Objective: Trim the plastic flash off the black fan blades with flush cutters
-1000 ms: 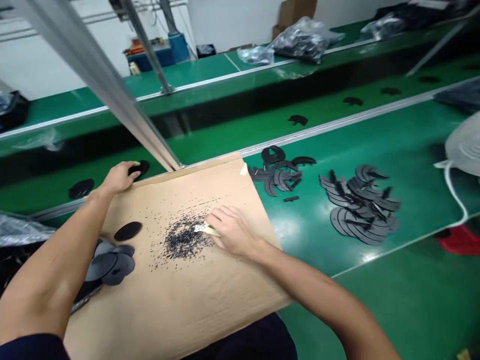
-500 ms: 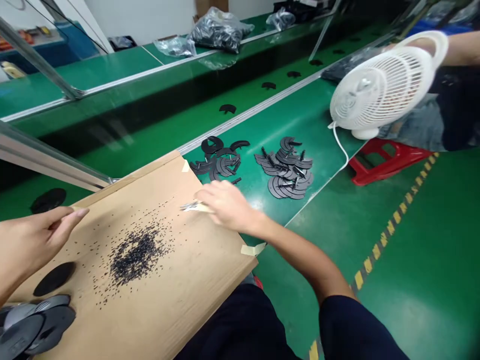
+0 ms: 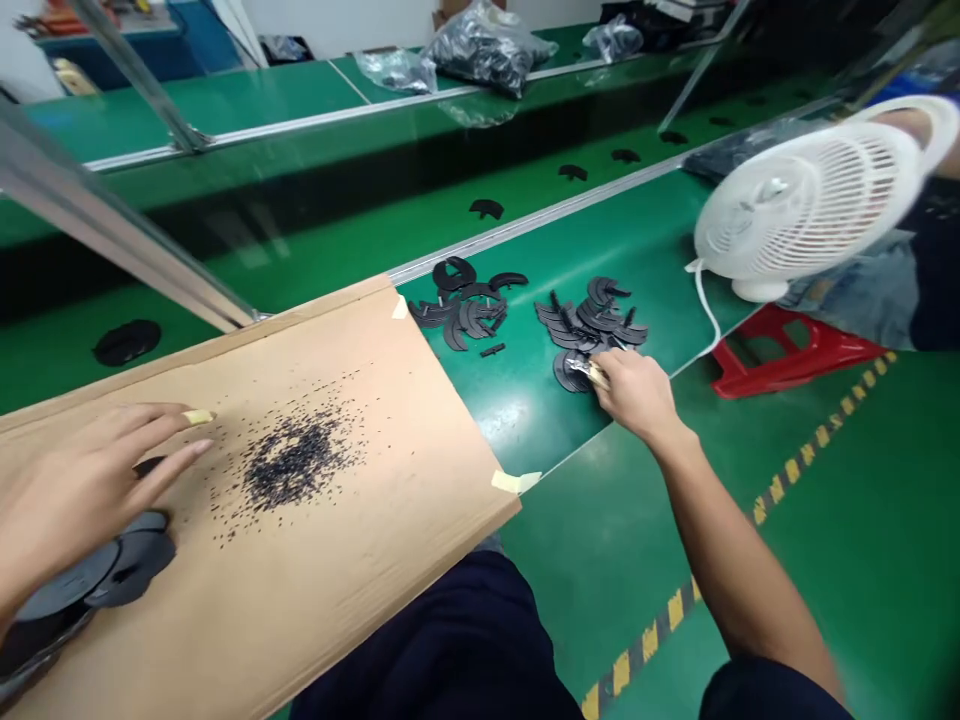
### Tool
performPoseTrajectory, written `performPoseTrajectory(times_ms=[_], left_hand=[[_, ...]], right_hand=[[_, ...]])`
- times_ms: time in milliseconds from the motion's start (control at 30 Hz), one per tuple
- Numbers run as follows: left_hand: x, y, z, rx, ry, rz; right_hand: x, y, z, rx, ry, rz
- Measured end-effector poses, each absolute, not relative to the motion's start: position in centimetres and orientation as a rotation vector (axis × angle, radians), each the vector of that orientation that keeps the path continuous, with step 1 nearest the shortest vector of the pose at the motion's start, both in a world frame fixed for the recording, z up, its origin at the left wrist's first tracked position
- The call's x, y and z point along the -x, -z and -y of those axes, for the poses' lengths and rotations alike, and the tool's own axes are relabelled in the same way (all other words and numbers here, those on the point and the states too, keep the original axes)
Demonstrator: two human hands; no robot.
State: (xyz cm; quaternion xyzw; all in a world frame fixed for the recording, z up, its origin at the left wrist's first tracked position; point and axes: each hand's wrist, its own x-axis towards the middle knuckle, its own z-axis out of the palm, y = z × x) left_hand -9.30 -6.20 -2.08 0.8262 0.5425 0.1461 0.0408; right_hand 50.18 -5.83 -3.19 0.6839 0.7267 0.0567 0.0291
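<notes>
My left hand (image 3: pixel 90 480) lies flat and open on a cardboard sheet (image 3: pixel 315 570), fingers stretched over black round discs (image 3: pixel 105 575) at its left edge. A heap of tiny black bits (image 3: pixel 292 462) lies in the middle of the cardboard. My right hand (image 3: pixel 634 392) reaches out over the green table and is closed on a small metal tool (image 3: pixel 589 370). It touches the near edge of a pile of black crescent-shaped parts (image 3: pixel 592 325). A second pile of the same parts (image 3: pixel 465 305) lies to the left of it.
A white fan (image 3: pixel 802 205), held by another person's hand (image 3: pixel 911 125), stands at the right above a red stool (image 3: pixel 787 350). A green conveyor (image 3: pixel 360 270) carries single black parts (image 3: pixel 126 342). Bags of parts (image 3: pixel 487 45) lie at the back. A metal post (image 3: pixel 112 235) slants at left.
My right hand has left the cardboard and moved right to the crescent pile, still with the tool. My left hand has come down flat onto the discs. The view has turned right.
</notes>
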Motion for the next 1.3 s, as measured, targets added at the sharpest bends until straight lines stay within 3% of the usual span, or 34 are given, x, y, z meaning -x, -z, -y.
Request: performPoseTrajectory(times_ms=[233, 367, 500, 633, 733, 800, 900, 1033, 1167, 1300], left_hand=[[3.1, 0.4, 11.9, -2.702, -0.736, -1.369], [-1.9, 2.3, 11.4, -2.792, -0.74, -1.364], [-2.9, 3.6, 10.3, -2.855, -0.762, -1.444], [-0.9, 4.5, 11.3, -2.187, -1.322, -1.561], [-0.4, 5.7, 12.2, -1.421, -1.488, -1.432], [-0.5, 6.2, 12.5, -1.159, -1.44, -1.301], [0.6, 5.8, 12.2, -1.289, -1.271, -1.262], [6.0, 3.6, 10.7, -1.928, -0.831, -1.757], [10.9, 2.6, 8.3, -2.005, -0.147, -2.294], [12.3, 2.4, 6.7, -1.991, -0.052, -2.304]], right_hand=[[-45.9, 0.6, 4.2, -2.035, 0.14, -2.726], [-36.1, 0.2, 2.7, -1.675, 0.895, -2.992], [-26.4, -0.5, 2.8, -1.244, 1.516, -2.871], [-22.0, 0.4, 2.6, -1.255, 1.926, -2.82], [-19.8, 1.6, 2.8, -1.323, 2.035, -2.844], [-18.5, 2.2, 3.2, -1.293, 2.112, -2.837], [-17.4, 2.6, 3.4, -1.265, 2.284, -2.732], [-18.3, 3.4, 2.7, -1.415, 2.36, -2.639], [-19.3, 4.8, 2.2, -1.535, 2.563, -2.452], [-19.4, 5.3, 2.3, -1.499, 2.681, -2.376]])
